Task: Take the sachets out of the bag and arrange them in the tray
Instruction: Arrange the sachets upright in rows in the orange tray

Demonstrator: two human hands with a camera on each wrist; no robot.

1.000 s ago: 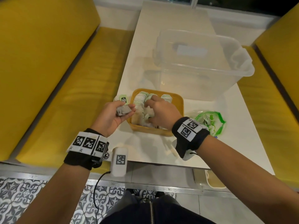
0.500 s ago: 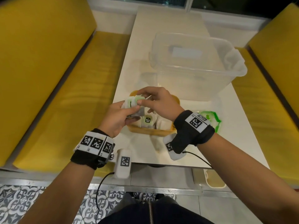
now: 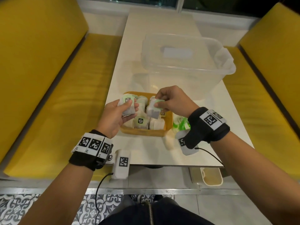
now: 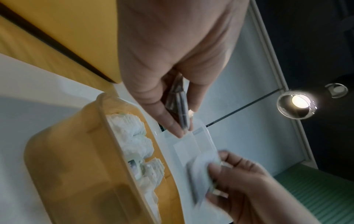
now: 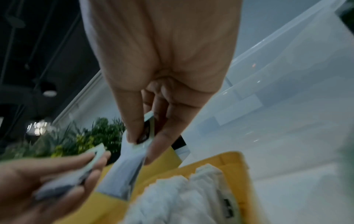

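Observation:
A yellow tray (image 3: pixel 142 133) sits near the table's front edge with several white tea sachets (image 3: pixel 140 123) lying in it. Just above its left side my left hand (image 3: pixel 129 106) pinches a small stack of sachets (image 3: pixel 127 107) between thumb and fingers. My right hand (image 3: pixel 159 103) holds another sachet (image 3: pixel 153 110) with a green tag over the tray's right half. The left wrist view shows the stack edge-on (image 4: pixel 181 109) and the tray (image 4: pixel 80 151) below. In the right wrist view my fingers pinch the sachet (image 5: pixel 132 163). The green-printed bag (image 3: pixel 181 125) lies right of the tray, partly hidden by my wrist.
A large clear plastic bin (image 3: pixel 186 62) stands on the white table (image 3: pixel 162 21) behind the tray. Yellow benches (image 3: pixel 48 78) flank the table on both sides. A white bin (image 3: pixel 207 176) sits on the floor under the table's front right corner.
Both hands have lifted off the tray and met above it. The right hand took a sachet from the left hand's stack, and the hands have now drawn apart, each holding sachets.

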